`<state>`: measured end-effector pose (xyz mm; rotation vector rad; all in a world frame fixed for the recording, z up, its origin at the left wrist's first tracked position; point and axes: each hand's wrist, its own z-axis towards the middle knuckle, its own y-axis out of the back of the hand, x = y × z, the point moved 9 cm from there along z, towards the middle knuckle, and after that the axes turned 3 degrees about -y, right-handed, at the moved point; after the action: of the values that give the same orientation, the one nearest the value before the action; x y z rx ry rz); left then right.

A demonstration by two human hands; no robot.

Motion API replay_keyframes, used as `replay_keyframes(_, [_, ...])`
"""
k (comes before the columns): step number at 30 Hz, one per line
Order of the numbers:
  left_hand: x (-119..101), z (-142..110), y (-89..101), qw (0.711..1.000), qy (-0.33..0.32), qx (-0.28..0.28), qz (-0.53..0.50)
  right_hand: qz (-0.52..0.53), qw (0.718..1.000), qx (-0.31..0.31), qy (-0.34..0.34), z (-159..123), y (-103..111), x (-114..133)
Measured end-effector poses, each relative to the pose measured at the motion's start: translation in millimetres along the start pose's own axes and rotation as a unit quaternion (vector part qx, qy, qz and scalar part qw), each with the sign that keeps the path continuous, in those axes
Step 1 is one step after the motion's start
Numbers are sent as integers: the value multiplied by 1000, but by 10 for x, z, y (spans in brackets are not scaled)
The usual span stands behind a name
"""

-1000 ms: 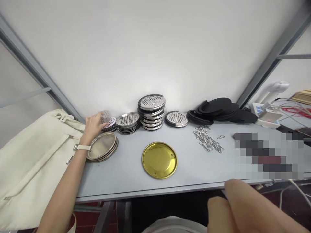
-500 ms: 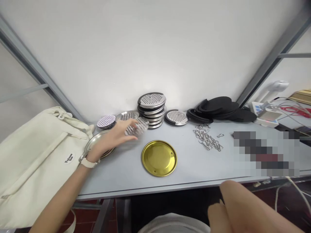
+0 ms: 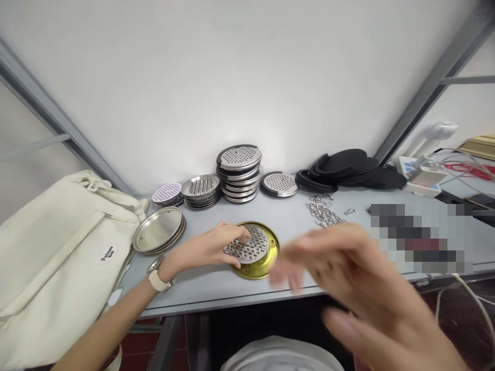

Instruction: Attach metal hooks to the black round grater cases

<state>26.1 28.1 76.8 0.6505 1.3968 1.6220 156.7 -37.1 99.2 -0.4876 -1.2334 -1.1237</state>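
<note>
My left hand [image 3: 211, 246] grips a perforated steel disc [image 3: 249, 244] by its left edge and holds it on the gold round tray [image 3: 270, 257] near the table's front edge. My right hand [image 3: 344, 268] is raised in front of the table just right of the tray, fingers spread and blurred by motion, holding nothing. Behind the tray stand stacks of perforated discs [image 3: 240, 172], a shorter stack [image 3: 201, 189] and a single disc [image 3: 279, 184].
A stack of plain steel lids [image 3: 158, 237] lies at the left beside a cream cloth bag [image 3: 54, 257]. Black rubber rings [image 3: 348, 170] and a pile of small metal clips [image 3: 323, 211] lie at the right. Cables and a white device [image 3: 425, 170] lie far right.
My left hand carried a perforated disc from the back left stacks to the gold tray. My right hand rose from below the table edge toward the tray.
</note>
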Motion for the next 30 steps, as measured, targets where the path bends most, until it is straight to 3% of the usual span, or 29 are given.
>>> replay_keyframes(1, [-15, -10, -105, 997, -7, 49, -61, -59, 998, -30, 21, 63, 113, 139])
replay_keyframes(3, [-23, -29, -200, 987, -6, 86, -136, -188, 978, -75, 43, 219, 298, 213])
replay_keyframes(5, [-15, -33, -227, 982, -2, 87, -169, -278, 955, -96, 30, 373, 433, -5])
replay_keyframes(7, [-23, -28, -244, 980, -6, 88, -180, -326, 944, -61, 10, 477, 445, -378])
replay_keyframes(10, [-51, -15, -270, 978, -12, 99, -181, -340, 940, -14, -32, 498, 411, -885])
replay_keyframes(13, [-104, 2, -286, 977, -17, 95, -189, -332, 941, 8, -62, 458, 353, -1118])
replay_keyframes(26, [-255, -176, -476, 987, 34, -23, -153, -306, 952, -15, -13, 410, 163, -1181])
replay_keyframes(30, [-272, -219, -529, 990, 36, -29, -137, -310, 951, -20, -2, 366, 159, -1200])
